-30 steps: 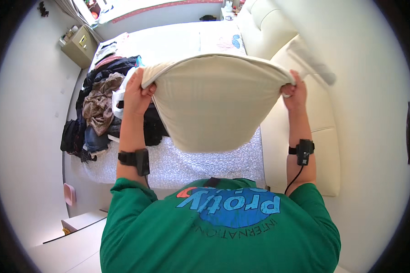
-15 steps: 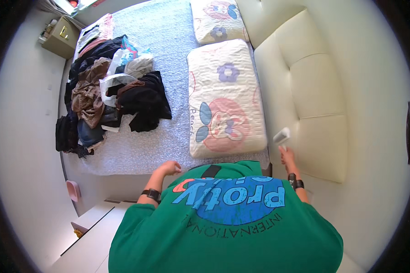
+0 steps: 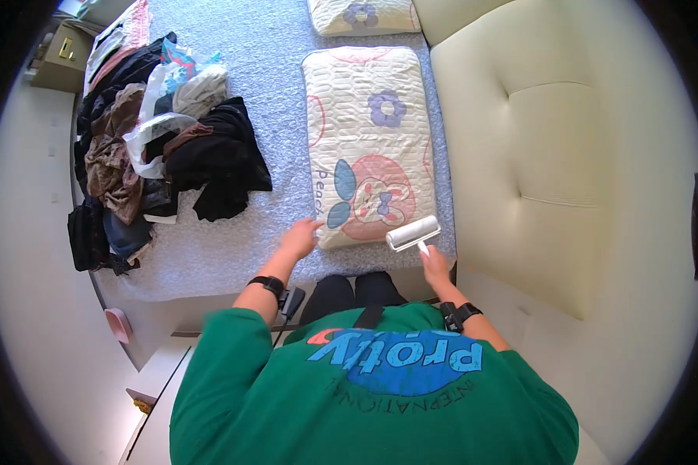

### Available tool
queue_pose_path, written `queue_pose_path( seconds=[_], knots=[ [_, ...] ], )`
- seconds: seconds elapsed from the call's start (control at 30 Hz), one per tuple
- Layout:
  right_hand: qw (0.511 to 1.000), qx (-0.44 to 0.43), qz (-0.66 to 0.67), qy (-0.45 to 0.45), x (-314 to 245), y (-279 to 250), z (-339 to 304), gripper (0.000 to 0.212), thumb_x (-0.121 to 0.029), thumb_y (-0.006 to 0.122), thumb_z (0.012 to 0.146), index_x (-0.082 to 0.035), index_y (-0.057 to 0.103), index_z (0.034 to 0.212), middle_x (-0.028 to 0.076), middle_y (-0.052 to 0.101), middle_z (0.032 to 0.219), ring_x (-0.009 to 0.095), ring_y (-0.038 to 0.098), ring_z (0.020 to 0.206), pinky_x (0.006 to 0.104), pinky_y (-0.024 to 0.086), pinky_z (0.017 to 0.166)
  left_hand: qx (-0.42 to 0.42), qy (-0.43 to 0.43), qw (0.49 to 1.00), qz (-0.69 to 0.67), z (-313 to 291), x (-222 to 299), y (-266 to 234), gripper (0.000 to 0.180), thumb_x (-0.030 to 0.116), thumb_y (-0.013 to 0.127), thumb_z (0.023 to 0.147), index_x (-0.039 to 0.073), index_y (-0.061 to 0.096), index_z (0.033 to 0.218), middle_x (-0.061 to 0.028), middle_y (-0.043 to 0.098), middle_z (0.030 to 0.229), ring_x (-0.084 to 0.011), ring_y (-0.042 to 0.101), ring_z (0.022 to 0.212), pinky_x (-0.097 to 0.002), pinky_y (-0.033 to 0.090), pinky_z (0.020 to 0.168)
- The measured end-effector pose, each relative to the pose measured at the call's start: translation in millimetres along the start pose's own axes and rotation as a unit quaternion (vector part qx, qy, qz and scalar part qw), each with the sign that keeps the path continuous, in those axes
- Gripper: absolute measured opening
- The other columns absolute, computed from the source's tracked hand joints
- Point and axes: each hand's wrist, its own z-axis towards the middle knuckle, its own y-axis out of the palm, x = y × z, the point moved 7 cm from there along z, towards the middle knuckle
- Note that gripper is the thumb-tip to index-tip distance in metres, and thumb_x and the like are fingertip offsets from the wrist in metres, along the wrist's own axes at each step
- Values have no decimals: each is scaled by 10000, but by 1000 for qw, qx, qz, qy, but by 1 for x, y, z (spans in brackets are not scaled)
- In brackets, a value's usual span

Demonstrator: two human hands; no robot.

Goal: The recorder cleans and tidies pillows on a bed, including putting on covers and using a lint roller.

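Observation:
In my right hand [image 3: 435, 265] is the handle of a lint roller [image 3: 412, 232] with a white roll, raised at the near right corner of a pillow [image 3: 372, 128]. The pillow is quilted and cream-coloured, with a purple flower and a pink peach with a rabbit face. My left hand [image 3: 299, 238] reaches to the pillow's near left edge, fingers partly stretched out and holding nothing. Whether its fingertips touch the fabric, I cannot tell.
The bed has a blue-grey patterned sheet [image 3: 279, 77]. Dark and brown clothes [image 3: 217, 151] with a white plastic bag [image 3: 149, 139] are piled on the left. A second pillow [image 3: 357, 17] lies farther off. A padded cream headboard [image 3: 520, 147] stands along the right.
My right hand has brought the lint roller leftward from beside the headboard to the pillow's near edge. My left hand has moved up and forward to the pillow. The view has shifted slightly.

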Motion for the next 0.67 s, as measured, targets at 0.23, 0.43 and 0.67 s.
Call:
queue_pose_path(
  seconds=[0.23, 0.43, 0.67],
  knots=[
    [998, 2, -13, 57, -41, 53, 72, 224, -254, 531, 864, -43, 526, 942, 230, 600, 829, 431, 570, 812, 509, 427, 680, -18, -26, 997, 74, 58, 34, 72, 686, 67, 570, 744, 241, 348, 1369, -226, 176, 1453, -454, 339, 1241, -467, 355, 1007],
    [992, 104, 62, -39, -134, 31, 229, 197, -227, 521, 853, -53, 546, 942, 237, 596, 820, 449, 553, 772, 526, 415, 657, -96, -87, 988, 81, 69, 32, 95, 628, 55, 519, 788, 239, 357, 1366, -251, 193, 1442, -490, 347, 1230, -436, 428, 947],
    [976, 117, 20, -185, -278, -42, 446, 331, -306, 564, 821, 11, 660, 836, 259, 619, 799, 400, 613, 768, 471, 464, 669, -93, -92, 991, 32, 85, 18, 108, 638, 58, 513, 761, 225, 366, 1359, -282, 198, 1426, -486, 326, 1245, -455, 418, 950]
  ],
)
